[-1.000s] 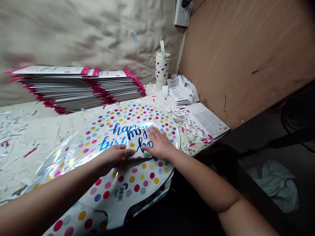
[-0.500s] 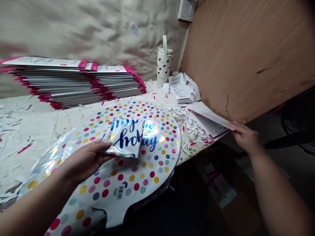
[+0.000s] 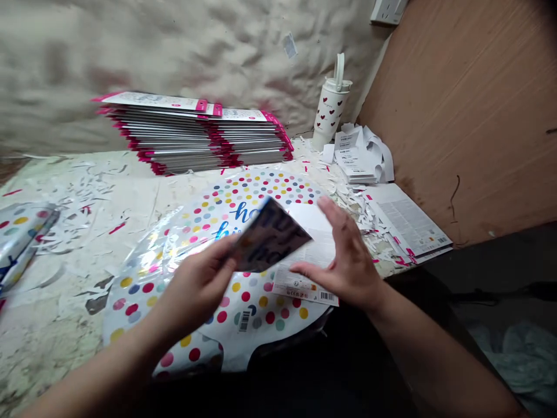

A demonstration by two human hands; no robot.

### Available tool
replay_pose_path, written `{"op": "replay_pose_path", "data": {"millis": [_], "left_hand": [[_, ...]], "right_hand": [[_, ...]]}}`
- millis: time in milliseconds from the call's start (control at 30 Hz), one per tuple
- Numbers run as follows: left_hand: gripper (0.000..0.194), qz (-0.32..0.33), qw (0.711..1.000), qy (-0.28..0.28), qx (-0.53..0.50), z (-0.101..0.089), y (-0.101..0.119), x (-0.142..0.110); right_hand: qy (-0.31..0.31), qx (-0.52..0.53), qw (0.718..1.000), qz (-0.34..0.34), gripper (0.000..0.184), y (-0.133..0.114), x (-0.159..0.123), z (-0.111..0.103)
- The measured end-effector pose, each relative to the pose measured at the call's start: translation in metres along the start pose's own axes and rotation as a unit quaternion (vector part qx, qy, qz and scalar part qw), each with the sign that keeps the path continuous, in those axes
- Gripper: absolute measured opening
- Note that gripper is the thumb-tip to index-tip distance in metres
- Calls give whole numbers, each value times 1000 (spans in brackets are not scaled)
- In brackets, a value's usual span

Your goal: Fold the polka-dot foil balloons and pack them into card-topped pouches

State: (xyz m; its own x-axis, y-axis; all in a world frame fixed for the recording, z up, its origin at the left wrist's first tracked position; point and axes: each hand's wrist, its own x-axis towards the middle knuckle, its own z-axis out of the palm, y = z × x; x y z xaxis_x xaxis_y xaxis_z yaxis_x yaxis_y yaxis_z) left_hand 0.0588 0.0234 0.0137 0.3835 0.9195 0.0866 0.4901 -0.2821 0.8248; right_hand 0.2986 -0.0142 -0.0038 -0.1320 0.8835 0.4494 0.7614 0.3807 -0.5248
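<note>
My left hand [image 3: 198, 284] pinches a folded foil balloon [image 3: 270, 235] and holds it tilted above the table, its dark underside toward me. My right hand [image 3: 348, 258] is just right of it, fingers stretched and apart, resting over a printed paper card [image 3: 304, 278]. The card lies on a pile of flat round foil balloons [image 3: 209, 226] with coloured dots and blue lettering.
A tall stack of pink-edged packaging cards [image 3: 200, 136] stands at the back. A heart-patterned tumbler [image 3: 329, 107], label sheets [image 3: 359, 157], a pile of printed cards [image 3: 409, 220] and paper scraps sit at the right. Another dotted balloon [image 3: 20, 235] lies far left. A wooden panel [image 3: 470, 110] borders the right.
My right hand brought a printed card from the right pile and laid it on the balloon pile. My left hand lifted and tipped the folded balloon. The camera swung left.
</note>
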Motion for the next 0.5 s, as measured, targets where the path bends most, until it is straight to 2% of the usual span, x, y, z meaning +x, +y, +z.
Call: {"op": "replay_pose_path", "data": {"millis": [33, 67, 100, 133, 167, 200, 233, 267, 300, 333, 367, 433, 500], "left_hand": [[33, 58, 997, -52, 22, 3, 3, -3], [35, 103, 989, -97, 28, 6, 7, -4], [37, 133, 981, -136, 24, 9, 11, -5], [37, 148, 976, -158, 15, 12, 13, -4], [37, 149, 977, -152, -1, 16, 14, -3], [38, 139, 983, -118, -25, 20, 14, -1], [39, 123, 989, -60, -52, 25, 11, 2], [39, 105, 992, 15, -73, 32, 7, 5], [39, 94, 989, 83, -77, 40, 1, 8], [37, 97, 987, 117, -57, 49, -6, 11], [37, 115, 988, 103, -10, 59, -13, 12], [43, 181, 974, -27, 132, 74, -28, 8], [55, 228, 923, -170, 259, 80, -40, -7]], "right_hand": [[-12, 48, 999, 2, 101, 5, 11, -10], [-64, 102, 993, 4, 103, 11, 21, -18], [-141, 156, 978, 10, 98, 17, 29, -25], [-221, 203, 954, 18, 85, 24, 35, -29], [-284, 243, 927, 27, 65, 32, 40, -32], [-324, 274, 905, 39, 42, 41, 43, -34], [-339, 299, 890, 60, 25, 50, 45, -34], [-325, 323, 884, 92, 18, 60, 47, -35], [-283, 350, 883, 136, 17, 71, 48, -34], [-224, 377, 879, 186, 16, 81, 50, -33], [-164, 402, 869, 237, 16, 91, 52, -32], [-76, 446, 834, 315, 22, 107, 56, -29], [-70, 475, 803, 353, 28, 116, 57, -23]]}}
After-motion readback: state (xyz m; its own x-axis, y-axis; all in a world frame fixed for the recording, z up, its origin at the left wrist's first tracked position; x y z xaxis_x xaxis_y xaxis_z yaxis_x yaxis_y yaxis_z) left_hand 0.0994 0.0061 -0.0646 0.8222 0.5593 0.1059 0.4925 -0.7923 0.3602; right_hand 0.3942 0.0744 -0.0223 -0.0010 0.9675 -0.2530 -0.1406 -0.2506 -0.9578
